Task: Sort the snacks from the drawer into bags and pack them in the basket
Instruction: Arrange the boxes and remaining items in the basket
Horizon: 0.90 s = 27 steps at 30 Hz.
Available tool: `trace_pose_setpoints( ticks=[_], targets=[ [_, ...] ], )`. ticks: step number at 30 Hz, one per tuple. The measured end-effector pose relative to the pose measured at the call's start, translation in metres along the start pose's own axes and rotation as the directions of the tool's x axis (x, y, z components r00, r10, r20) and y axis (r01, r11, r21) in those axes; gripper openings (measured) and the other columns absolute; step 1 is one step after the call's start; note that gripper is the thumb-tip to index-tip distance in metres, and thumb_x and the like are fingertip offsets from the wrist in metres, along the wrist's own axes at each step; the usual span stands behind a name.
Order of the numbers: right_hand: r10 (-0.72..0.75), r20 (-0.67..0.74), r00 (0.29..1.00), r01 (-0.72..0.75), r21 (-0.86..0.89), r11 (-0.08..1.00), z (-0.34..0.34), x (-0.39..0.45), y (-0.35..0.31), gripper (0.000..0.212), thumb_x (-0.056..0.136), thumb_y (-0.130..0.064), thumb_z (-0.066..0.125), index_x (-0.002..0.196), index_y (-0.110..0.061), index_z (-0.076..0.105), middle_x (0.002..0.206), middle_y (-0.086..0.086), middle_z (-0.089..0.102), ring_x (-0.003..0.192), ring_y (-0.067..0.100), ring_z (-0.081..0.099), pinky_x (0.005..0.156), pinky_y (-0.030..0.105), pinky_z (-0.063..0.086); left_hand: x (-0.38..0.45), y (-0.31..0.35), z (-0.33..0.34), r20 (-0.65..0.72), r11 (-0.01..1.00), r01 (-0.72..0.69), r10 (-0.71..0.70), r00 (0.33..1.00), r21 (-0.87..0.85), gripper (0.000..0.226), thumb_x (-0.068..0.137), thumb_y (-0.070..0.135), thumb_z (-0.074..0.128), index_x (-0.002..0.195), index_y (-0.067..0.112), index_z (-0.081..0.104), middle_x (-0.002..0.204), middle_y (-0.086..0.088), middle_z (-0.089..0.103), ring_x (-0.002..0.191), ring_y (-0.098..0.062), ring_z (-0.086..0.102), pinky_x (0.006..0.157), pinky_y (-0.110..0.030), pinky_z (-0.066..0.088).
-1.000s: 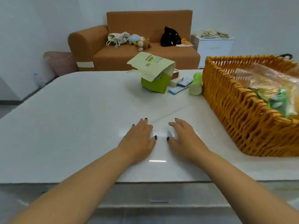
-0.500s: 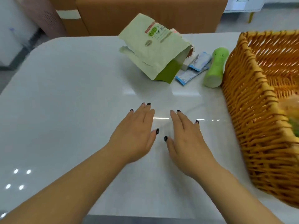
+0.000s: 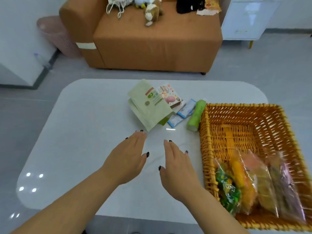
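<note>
A pale glossy bench point(image 3: 81, 132) with rounded corners stands on grey floor before an orange sofa point(image 3: 152, 39). The left hand point(image 3: 128, 159) and right hand point(image 3: 177, 168) hover over it, fingers straight and empty. The wicker basket point(image 3: 207, 149) at the right holds bagged snacks point(image 3: 244, 179); a green paper bag point(image 3: 148, 107) lies beyond the hands

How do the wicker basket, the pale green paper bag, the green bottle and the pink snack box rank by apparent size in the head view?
1. wicker basket, by far
2. pale green paper bag
3. green bottle and pink snack box: look alike; the box is partly hidden under the bag, so unranked.
</note>
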State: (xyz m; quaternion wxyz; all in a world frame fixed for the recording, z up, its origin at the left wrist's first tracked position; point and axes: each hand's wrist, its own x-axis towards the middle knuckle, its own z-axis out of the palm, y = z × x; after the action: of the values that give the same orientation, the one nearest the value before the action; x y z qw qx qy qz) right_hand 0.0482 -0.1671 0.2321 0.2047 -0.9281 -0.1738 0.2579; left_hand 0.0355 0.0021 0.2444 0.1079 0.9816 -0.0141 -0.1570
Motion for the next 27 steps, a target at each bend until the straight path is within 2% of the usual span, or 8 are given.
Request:
trace_pose_setpoints(
  ticks=[4,8,12,15,19,21,23,27],
  targets=[
    [-0.052,0.018,0.998,0.053,-0.056,0.997,-0.032,0.022,0.002,0.071,0.098,-0.021,0.046,0.154,-0.018,0.001,0.161,0.004,0.008,0.147,0.023,0.011,0.121,0.042,0.012,0.009,0.009,-0.01,-0.038,0.987,0.072,-0.078,0.996,-0.146,0.066,0.103,0.038,0.038,0.155,0.017,0.005,0.164,0.003,0.009,0.15,-0.011,0.011,0.12,-0.024,0.014],
    [-0.127,0.035,0.991,0.13,-0.119,0.984,-0.047,0.067,0.002,0.063,0.096,-0.02,0.047,0.15,-0.012,0.017,0.154,0.008,0.025,0.139,0.026,0.026,0.113,0.035,0.024,0.021,0.007,-0.002,-0.034,0.953,0.137,-0.151,0.988,-0.271,0.064,0.102,0.035,0.042,0.154,0.019,0.01,0.162,0.005,0.015,0.148,-0.01,0.017,0.117,-0.023,0.017],
    [-0.105,0.042,0.994,0.108,-0.068,0.992,-0.046,0.118,0.008,0.061,0.095,-0.02,0.05,0.148,-0.01,0.023,0.148,0.009,0.03,0.136,0.026,0.028,0.111,0.035,0.03,0.045,-0.009,0.004,-0.009,0.935,0.151,-0.162,0.987,-0.32,0.065,0.101,0.036,0.042,0.154,0.019,0.009,0.161,0.006,0.016,0.147,-0.009,0.019,0.114,-0.019,0.019],
    [-0.017,-0.131,0.991,0.037,0.149,0.988,-0.047,0.164,0.01,0.062,0.089,-0.015,0.057,0.145,-0.008,0.03,0.145,0.01,0.033,0.136,0.025,0.027,0.112,0.035,0.028,0.068,-0.029,0.005,0.018,0.937,0.148,-0.15,0.988,-0.315,0.066,0.101,0.036,0.043,0.155,0.018,0.008,0.162,0.005,0.015,0.147,-0.009,0.018,0.116,-0.022,0.018],
    [0.342,-0.214,0.915,-0.185,0.53,0.828,-0.048,0.232,0.017,0.059,0.081,-0.014,0.066,0.135,-0.009,0.043,0.133,0.01,0.048,0.122,0.028,0.046,0.104,0.041,0.04,0.1,-0.055,0.004,0.032,0.943,0.156,-0.154,0.988,-0.294,0.066,0.1,0.035,0.044,0.154,0.016,0.012,0.161,0.003,0.019,0.147,-0.012,0.02,0.121,-0.031,0.014],
    [0.392,-0.168,0.905,-0.246,0.544,0.802,-0.047,0.255,0.02,0.056,0.082,-0.015,0.066,0.133,-0.008,0.044,0.131,0.008,0.051,0.122,0.026,0.048,0.099,0.036,0.043,0.114,-0.061,0.0,0.039,0.935,0.164,-0.16,0.986,-0.314,0.066,0.1,0.034,0.046,0.154,0.016,0.013,0.161,0.003,0.019,0.147,-0.013,0.02,0.121,-0.032,0.012],
    [0.399,-0.067,0.914,-0.317,0.495,0.809,-0.046,0.27,0.022,0.049,0.086,-0.02,0.064,0.13,-0.01,0.046,0.124,0.006,0.056,0.114,0.023,0.053,0.084,0.028,0.043,0.126,-0.065,-0.003,0.033,0.931,0.154,-0.152,0.988,-0.33,0.067,0.1,0.033,0.047,0.154,0.015,0.013,0.16,0.002,0.02,0.147,-0.013,0.02,0.12,-0.03,0.013],
    [0.341,0.135,0.93,-0.366,0.29,0.884,-0.036,0.282,0.028,0.035,0.092,-0.025,0.056,0.124,-0.011,0.051,0.115,0.008,0.06,0.102,0.026,0.055,0.075,0.03,0.042,0.14,-0.069,-0.01,0.047,0.918,0.162,-0.155,0.987,-0.361,0.068,0.1,0.028,0.048,0.155,0.016,0.01,0.161,0.003,0.016,0.148,-0.013,0.016,0.117,-0.026,0.015]
  ],
)
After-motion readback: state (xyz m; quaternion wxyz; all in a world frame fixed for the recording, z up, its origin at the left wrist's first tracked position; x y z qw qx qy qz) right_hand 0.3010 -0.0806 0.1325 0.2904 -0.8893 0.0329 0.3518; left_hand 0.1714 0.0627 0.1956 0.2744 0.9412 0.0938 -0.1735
